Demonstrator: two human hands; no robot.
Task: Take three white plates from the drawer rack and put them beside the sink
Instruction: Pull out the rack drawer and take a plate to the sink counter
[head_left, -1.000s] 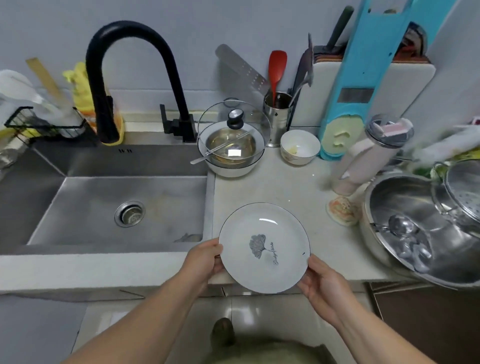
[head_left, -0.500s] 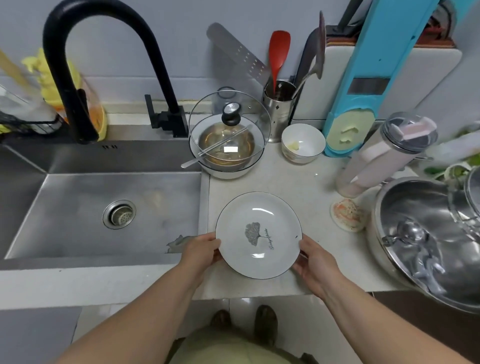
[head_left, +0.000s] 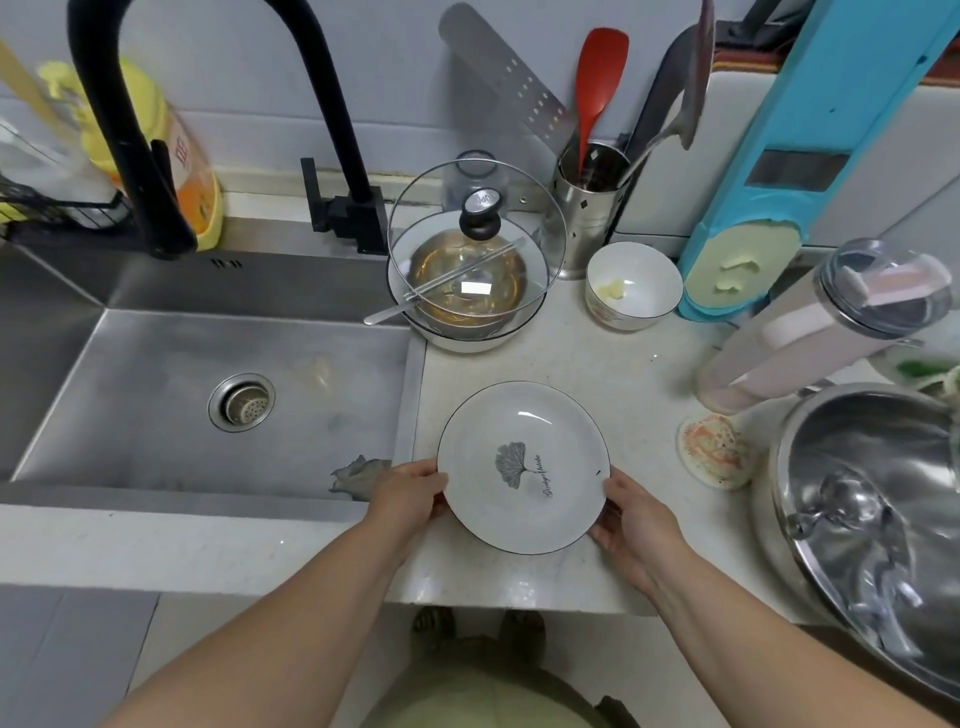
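A white plate (head_left: 523, 467) with a thin dark rim and a grey leaf print lies low over the pale counter (head_left: 571, 374), just right of the steel sink (head_left: 208, 405). My left hand (head_left: 408, 493) grips its left edge and my right hand (head_left: 636, 514) grips its right edge, fingers curled under the rim. Whether the plate rests on the counter or hovers just above it I cannot tell. How many plates are stacked under the top one is hidden. The drawer rack is out of view.
Behind the plate stands a white bowl with a glass lid (head_left: 475, 260) and a small white bowl (head_left: 634, 286). A pink tumbler (head_left: 821, 322) and a coaster (head_left: 714, 449) lie right, next to a big steel basin (head_left: 872, 519). A black faucet (head_left: 156, 130) arches over the sink.
Both hands have carried the plate forward from beyond the counter's front edge to over the counter beside the sink. The grip on both edges is unchanged.
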